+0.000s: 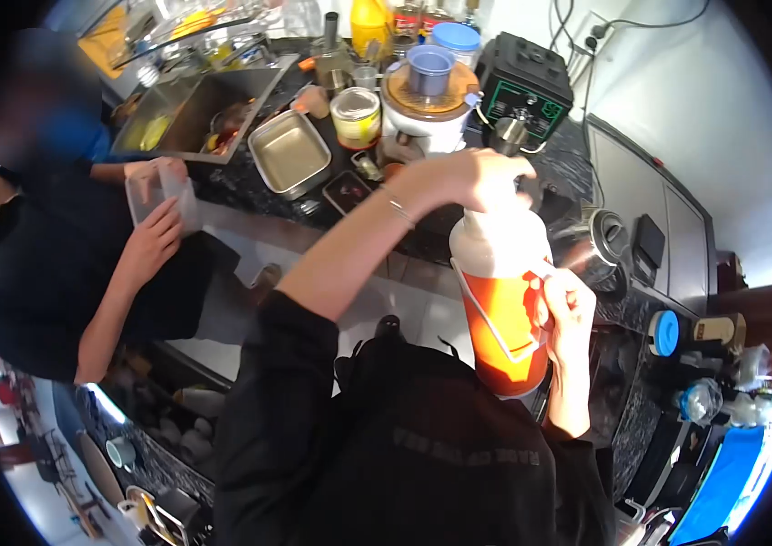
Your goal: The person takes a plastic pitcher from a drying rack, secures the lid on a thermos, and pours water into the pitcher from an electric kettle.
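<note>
An orange jug with a white top and a thin handle stands upright in front of me in bright light. My left hand is at its white top, fingers bent down over it; glare hides whether they grip anything. My right hand is against the right side of the orange body, its fingers bent and close together. What these fingers hold, if anything, is too small to make out.
At the left a person holds a clear plastic container. Behind the jug are a metal tray, a sink, a tin, a black appliance and a steel kettle.
</note>
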`<act>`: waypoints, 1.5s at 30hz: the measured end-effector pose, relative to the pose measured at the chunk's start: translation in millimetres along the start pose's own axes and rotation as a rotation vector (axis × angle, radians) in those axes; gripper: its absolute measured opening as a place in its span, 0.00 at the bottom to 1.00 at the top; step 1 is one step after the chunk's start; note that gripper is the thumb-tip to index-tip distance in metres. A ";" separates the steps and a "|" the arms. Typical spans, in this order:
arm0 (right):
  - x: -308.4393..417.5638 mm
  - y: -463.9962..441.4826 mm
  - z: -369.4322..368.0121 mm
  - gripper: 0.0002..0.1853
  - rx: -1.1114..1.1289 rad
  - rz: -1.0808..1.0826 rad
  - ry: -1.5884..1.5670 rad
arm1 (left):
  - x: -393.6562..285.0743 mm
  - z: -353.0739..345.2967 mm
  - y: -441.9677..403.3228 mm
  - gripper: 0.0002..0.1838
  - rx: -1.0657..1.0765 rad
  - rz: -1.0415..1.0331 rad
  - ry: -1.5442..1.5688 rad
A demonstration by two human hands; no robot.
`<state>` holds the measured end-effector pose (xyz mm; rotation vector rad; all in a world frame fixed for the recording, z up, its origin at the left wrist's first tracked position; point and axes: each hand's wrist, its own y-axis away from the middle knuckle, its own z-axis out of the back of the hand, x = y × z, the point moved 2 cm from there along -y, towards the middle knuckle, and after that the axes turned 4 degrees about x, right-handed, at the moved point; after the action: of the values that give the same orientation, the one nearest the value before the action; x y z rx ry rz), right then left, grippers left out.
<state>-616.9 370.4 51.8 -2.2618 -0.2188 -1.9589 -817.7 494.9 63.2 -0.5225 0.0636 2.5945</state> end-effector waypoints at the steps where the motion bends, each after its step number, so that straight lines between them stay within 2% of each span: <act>1: 2.1 -3.1 1.6 0.07 0.011 0.021 0.010 | 8.2 3.6 1.4 0.16 -0.088 -0.428 0.209; 2: 2.4 -4.2 2.4 0.07 0.022 0.030 0.018 | 13.2 4.8 4.3 0.16 -0.170 -0.848 0.430; 4: 9.1 -7.5 0.2 0.07 -0.006 -0.014 0.045 | 19.1 11.4 -2.9 0.19 0.202 -0.555 0.681; 5: 15.9 -11.4 -1.5 0.07 -0.019 -0.032 0.066 | 18.1 12.2 -6.5 0.19 0.206 -0.561 0.698; 7: 28.3 -21.2 -2.6 0.08 -0.037 -0.051 0.112 | 17.6 10.9 -20.5 0.17 0.273 -0.128 0.880; 8: 32.3 -25.9 -1.8 0.08 -0.044 -0.056 0.124 | 15.4 17.0 -22.8 0.17 0.274 -0.136 0.893; 12: 37.4 -38.0 3.3 0.11 -0.062 -0.138 0.111 | 16.9 43.6 -24.1 0.18 -0.013 0.154 0.650; 14: 34.1 -47.9 6.1 0.11 -0.083 -0.155 0.164 | 24.6 36.9 -9.6 0.21 -0.218 0.109 0.850; 15: 29.9 -51.6 7.8 0.12 -0.092 -0.176 0.212 | 28.7 28.7 -0.3 0.21 -0.205 0.105 0.865; 17: 22.3 -58.5 8.6 0.12 -0.103 -0.213 0.300 | 41.8 14.7 22.7 0.22 -0.342 0.068 0.998; 20: 18.6 -66.3 8.2 0.13 -0.113 -0.257 0.328 | 58.9 -18.5 66.6 0.19 -0.360 0.065 1.115; 22: 17.4 -68.9 8.3 0.14 -0.112 -0.298 0.354 | 69.7 -39.9 93.2 0.18 -0.289 0.277 1.078; 24: 18.2 -74.3 6.7 0.14 -0.095 -0.300 0.359 | 78.5 -68.9 117.3 0.18 -0.363 0.363 1.141; 32: 20.4 -80.6 0.1 0.15 -0.032 -0.343 0.411 | 102.3 -112.5 189.1 0.18 -0.364 0.693 1.326; 45: 28.8 -83.8 -11.4 0.15 -0.035 -0.362 0.483 | 104.2 -116.1 206.0 0.21 -0.392 0.702 1.365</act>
<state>-640.8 450.7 82.9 -1.7818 -0.5678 -2.6337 -958.4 345.3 -93.5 -2.6741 0.2115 2.2414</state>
